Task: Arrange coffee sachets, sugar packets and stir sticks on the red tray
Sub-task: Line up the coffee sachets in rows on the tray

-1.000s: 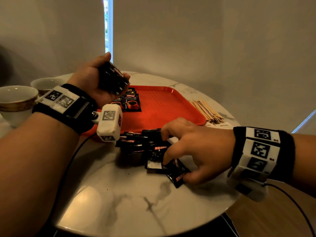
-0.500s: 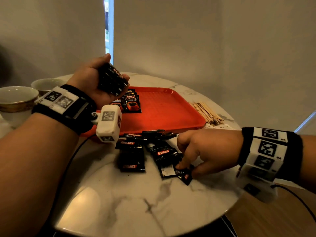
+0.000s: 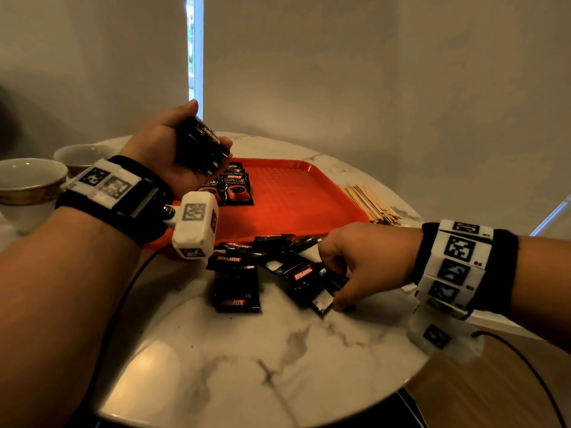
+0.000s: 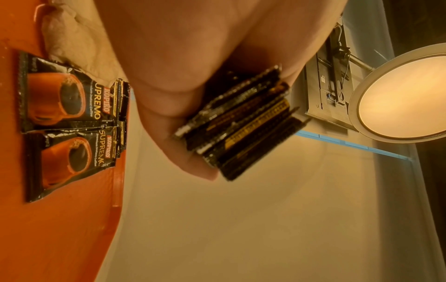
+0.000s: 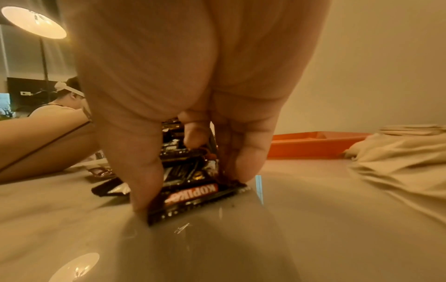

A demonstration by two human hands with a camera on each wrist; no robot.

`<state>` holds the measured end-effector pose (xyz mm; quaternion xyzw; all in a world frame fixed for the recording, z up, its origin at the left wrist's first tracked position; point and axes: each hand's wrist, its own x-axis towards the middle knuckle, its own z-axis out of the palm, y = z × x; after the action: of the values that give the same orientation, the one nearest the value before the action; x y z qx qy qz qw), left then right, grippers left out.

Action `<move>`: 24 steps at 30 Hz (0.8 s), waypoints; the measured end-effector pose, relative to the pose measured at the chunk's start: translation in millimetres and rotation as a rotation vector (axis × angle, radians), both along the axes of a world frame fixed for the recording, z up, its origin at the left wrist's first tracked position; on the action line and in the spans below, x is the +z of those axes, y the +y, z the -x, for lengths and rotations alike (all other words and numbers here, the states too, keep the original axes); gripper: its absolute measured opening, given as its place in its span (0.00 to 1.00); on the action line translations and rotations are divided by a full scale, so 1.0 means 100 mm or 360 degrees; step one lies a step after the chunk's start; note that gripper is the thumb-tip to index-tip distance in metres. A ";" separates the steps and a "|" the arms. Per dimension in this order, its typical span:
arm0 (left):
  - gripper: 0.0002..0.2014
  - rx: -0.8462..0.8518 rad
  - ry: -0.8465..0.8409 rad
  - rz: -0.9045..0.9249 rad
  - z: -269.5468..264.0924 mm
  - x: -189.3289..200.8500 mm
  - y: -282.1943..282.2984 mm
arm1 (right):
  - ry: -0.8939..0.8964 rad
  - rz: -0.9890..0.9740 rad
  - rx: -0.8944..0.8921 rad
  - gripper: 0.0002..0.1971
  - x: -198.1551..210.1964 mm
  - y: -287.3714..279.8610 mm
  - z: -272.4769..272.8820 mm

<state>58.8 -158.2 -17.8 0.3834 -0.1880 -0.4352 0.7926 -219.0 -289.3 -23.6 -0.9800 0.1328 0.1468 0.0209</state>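
Sachet [image 3: 324, 299] flat, long axis toward tray [image 3: 296, 193] — right fingers [image 5: 142, 183] pinching it, left fingers [image 4: 169, 106] grasping stack [image 3: 200, 146]

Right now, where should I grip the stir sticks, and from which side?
Grip the stir sticks across the middle of the bundle, coming from above with the right hand. They lie flat on the table beside the tray, roughly parallel, so a mid-span pinch likely keeps them together.

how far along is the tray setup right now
Early. Done: a few coffee sachets lie on the red tray. In hand: the left hand grips a stack of sachets; the right hand pinches one sachet from the loose pile on the table. Left: that pile, the stir sticks beside the tray. No sugar packets are identifiable.
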 end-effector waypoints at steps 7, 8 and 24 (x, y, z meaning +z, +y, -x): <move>0.13 -0.0013 -0.0008 0.0025 -0.02 0.00 0.00 | 0.0133 0.0075 -0.0070 0.27 0.00 0.03 -0.03; 0.13 -0.0016 -0.0011 0.0026 -0.03 0.00 0.00 | 0.0149 0.0111 -0.0071 0.28 0.00 0.03 -0.03; 0.13 0.0003 -0.0053 0.0022 -0.02 0.00 0.00 | 0.0398 -0.0042 -0.0400 0.29 0.02 0.02 -0.11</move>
<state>60.9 -158.4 -17.3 0.3853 -0.2038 -0.4268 0.7924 -208.3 -287.4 -21.7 -0.9294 0.2538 0.2655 0.0351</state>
